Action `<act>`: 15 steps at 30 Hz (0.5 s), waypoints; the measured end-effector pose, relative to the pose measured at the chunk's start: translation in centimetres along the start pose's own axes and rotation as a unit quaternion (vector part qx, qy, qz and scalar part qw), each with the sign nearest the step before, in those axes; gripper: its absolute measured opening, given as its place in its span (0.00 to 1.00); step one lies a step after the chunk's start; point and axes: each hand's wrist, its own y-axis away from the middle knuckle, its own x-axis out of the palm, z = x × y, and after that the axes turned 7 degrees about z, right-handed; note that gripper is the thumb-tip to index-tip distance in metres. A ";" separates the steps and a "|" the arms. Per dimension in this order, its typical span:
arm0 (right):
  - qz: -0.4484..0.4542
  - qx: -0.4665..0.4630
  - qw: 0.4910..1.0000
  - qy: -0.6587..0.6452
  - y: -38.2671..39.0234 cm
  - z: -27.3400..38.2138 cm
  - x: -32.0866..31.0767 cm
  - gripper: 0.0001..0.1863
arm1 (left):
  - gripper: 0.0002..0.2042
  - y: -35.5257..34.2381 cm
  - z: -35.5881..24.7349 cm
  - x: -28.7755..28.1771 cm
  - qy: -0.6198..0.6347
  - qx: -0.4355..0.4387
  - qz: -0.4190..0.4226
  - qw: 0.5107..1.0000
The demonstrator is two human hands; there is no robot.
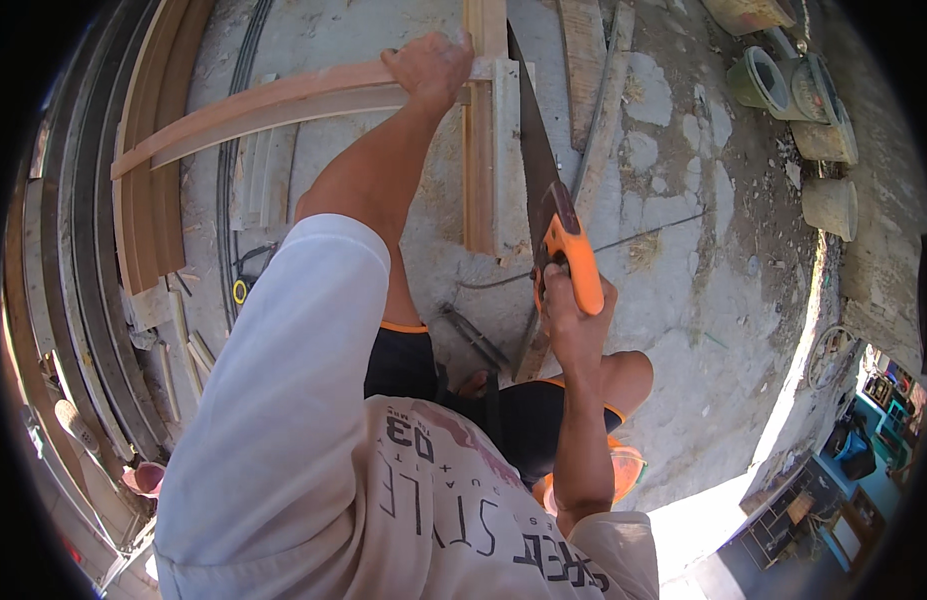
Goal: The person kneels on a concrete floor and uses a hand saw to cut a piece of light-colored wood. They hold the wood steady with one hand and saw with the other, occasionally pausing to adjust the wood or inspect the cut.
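Observation:
My left hand (428, 70) is closed on a reddish wooden plank (273, 100), which runs crosswise from the left over upright boards. My right hand (573, 310) grips the orange handle of a handsaw (583, 265). Its long dark blade (533, 130) points away from me, alongside the right side of a pale, narrow board (505, 160). Just left of that board lies a yellowish length of wood (476, 190). Whether the teeth touch the wood, I cannot tell.
Stacked boards (138, 230) and long dark bars (78, 300) lie at the left. Loose planks (583, 70) lie beyond the saw on the concrete floor (693, 330). Several buckets (763, 80) stand at the upper right, and assorted tools (873, 420) are at the lower right.

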 end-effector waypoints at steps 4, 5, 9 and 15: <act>-0.014 -0.012 1.000 0.022 1.4 -0.8 0.5 0.11 | 0.32 0.2 -0.1 -0.6 -0.007 -0.005 0.008 1.000; -0.015 0.002 1.000 0.001 4.6 -2.3 -0.1 0.08 | 0.32 0.0 0.0 -0.7 0.000 -0.006 0.005 1.000; -0.057 0.004 0.994 0.091 19.5 -4.6 -2.2 0.17 | 0.28 -0.3 0.8 0.4 -0.001 -0.011 -0.020 1.000; -0.016 -0.007 0.999 -0.029 8.7 -5.5 -2.1 0.10 | 0.30 0.2 -0.6 0.0 -0.004 -0.005 0.012 1.000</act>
